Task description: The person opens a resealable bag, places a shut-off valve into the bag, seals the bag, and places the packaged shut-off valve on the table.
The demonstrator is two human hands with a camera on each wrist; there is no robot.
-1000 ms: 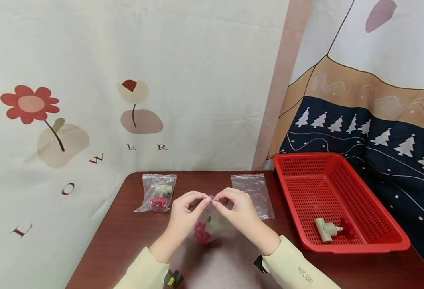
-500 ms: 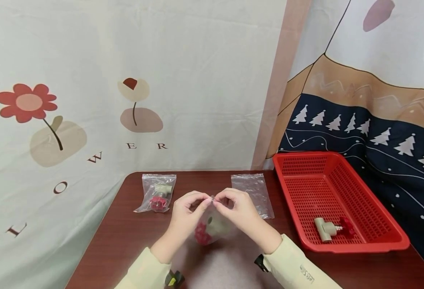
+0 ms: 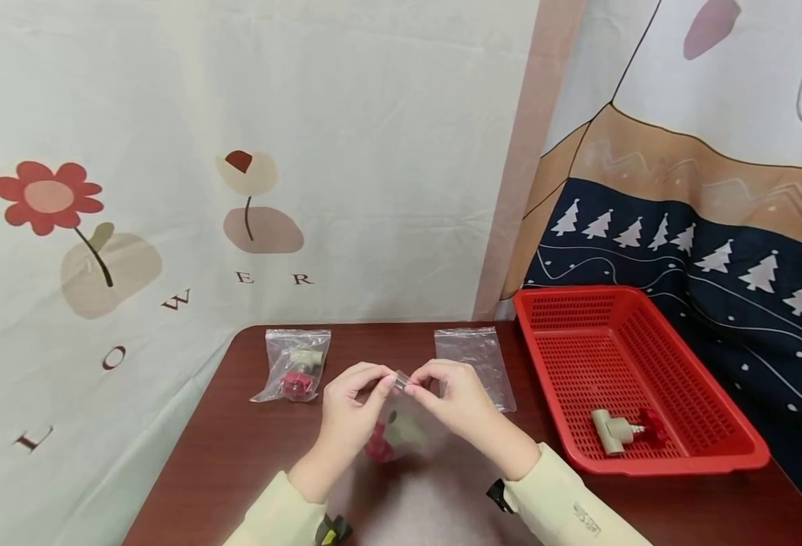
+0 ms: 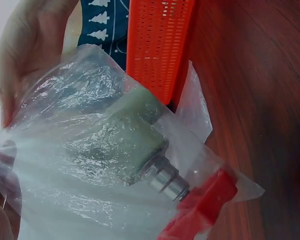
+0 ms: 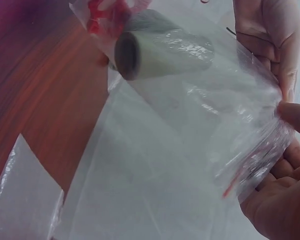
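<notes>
Currently, both hands meet over the middle of the table point(image 3: 237, 432), holding one clear plastic bag point(image 3: 401, 413) by its upper edge. The left hand point(image 3: 347, 407) has its grip pinching that edge between thumb and finger. The right hand point(image 3: 465, 402) pinches the same edge just beside it, its grip likewise pressed onto the film. Inside the bag, below the fingers, is a valve: beige-green body point(image 4: 135, 137), metal stem point(image 4: 165, 179), red handwheel point(image 4: 206, 202). The handwheel sits toward the far end from the pinched edge, tilted. Whether the bag's bottom touches the table cannot be determined.

At the table's far left lies a second zip bag point(image 3: 279, 356) containing a similar valve point(image 3: 307, 356), its red wheel nearest the person. Behind the right hand, a flat clear bag point(image 3: 477, 356) lies near the red basket point(image 3: 581, 371). Within the basket, toward the near end, one unbagged valve point(image 3: 614, 432) lies on its side, red wheel pointing right. A pale printed cloth point(image 3: 387, 152) hangs behind; a dark tree-patterned cloth point(image 3: 749, 318) hangs at right.
</notes>
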